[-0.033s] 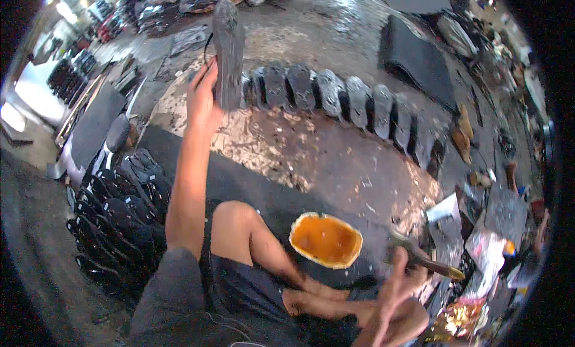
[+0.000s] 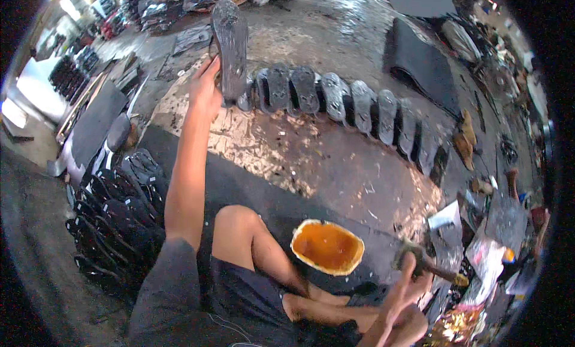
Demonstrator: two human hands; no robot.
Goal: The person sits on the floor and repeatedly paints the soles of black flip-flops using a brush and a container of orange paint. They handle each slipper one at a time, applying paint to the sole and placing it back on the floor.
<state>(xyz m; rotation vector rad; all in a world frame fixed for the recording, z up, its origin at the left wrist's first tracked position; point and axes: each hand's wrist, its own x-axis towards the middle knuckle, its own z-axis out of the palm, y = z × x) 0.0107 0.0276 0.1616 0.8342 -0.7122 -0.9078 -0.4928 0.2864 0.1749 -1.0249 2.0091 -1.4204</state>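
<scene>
My left hand (image 2: pixel 206 86) reaches far forward, fingers closed on a dark grey sandal (image 2: pixel 230 50) held upright beyond the row's left end. The sandal's long flat face is toward me, and a thin strap shows at its left edge. At the lower right, my right hand (image 2: pixel 413 281) is wrapped round a short dark tool (image 2: pixel 440 272) with a yellowish end; blur hides its exact kind. Between my legs and that hand stands a pale-rimmed bowl (image 2: pixel 328 247) of orange-brown liquid. A curved row of dark soles (image 2: pixel 332 95) stands along the board's far side.
A stack of black sandals (image 2: pixel 117 209) lies at my left. Dark sheet material (image 2: pixel 422 65) rests at the far right, near brown shoe-shaped pieces (image 2: pixel 464 140). Scraps and plastic bags (image 2: pixel 485 263) crowd the right side. My bent knee (image 2: pixel 236 218) is beside the bowl.
The whole view has shifted slightly. The sandal in my left hand has turned a little, showing more of its flat face. My right hand and its tool sit slightly lower.
</scene>
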